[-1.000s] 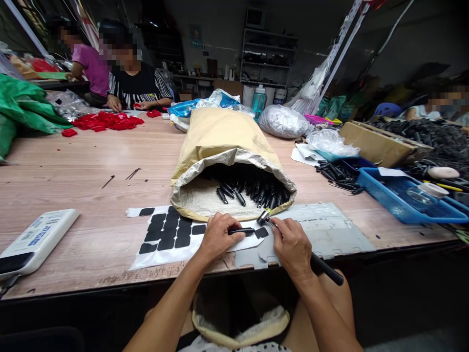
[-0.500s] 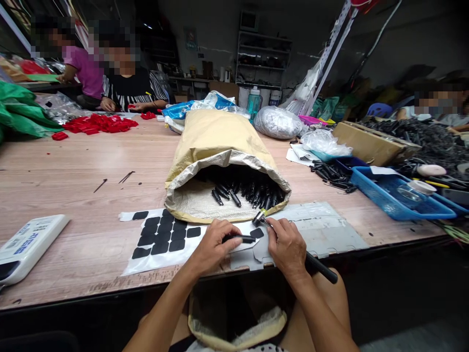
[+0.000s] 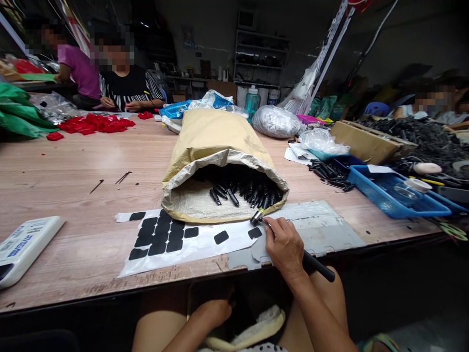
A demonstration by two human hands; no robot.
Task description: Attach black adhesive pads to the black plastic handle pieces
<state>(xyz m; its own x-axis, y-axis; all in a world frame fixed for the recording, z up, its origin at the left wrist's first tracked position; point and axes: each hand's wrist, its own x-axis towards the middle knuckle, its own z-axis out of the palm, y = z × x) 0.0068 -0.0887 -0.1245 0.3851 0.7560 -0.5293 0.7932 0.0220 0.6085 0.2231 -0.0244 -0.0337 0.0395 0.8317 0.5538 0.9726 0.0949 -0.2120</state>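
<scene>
My right hand point(image 3: 286, 244) is closed around a small hammer point(image 3: 318, 266), whose shiny metal head points toward the sack mouth and whose black handle sticks out past my wrist. Below the table edge, my left hand point(image 3: 219, 312) reaches into a cream bag point(image 3: 252, 337) between my knees; shadow hides its fingers. In front of me lies a white sheet point(image 3: 205, 254) bearing rounded black pads point(image 3: 157, 237), with a few spaced apart on its right. Behind it, a tan sack point(image 3: 220, 132) opens toward me, with many black cylindrical pieces point(image 3: 233, 197) inside.
A grey board point(image 3: 315, 225) lies right of the sheet. A white scale point(image 3: 29, 249) stands at left, with red pieces point(image 3: 97, 124) farther back. At right are a blue basket point(image 3: 395, 195) and heaped black parts point(image 3: 432, 139). Other people sit across the table.
My left hand has gone from the sheet down below the table edge, and the black piece it held is out of sight. My right hand stays in place with the hammer.
</scene>
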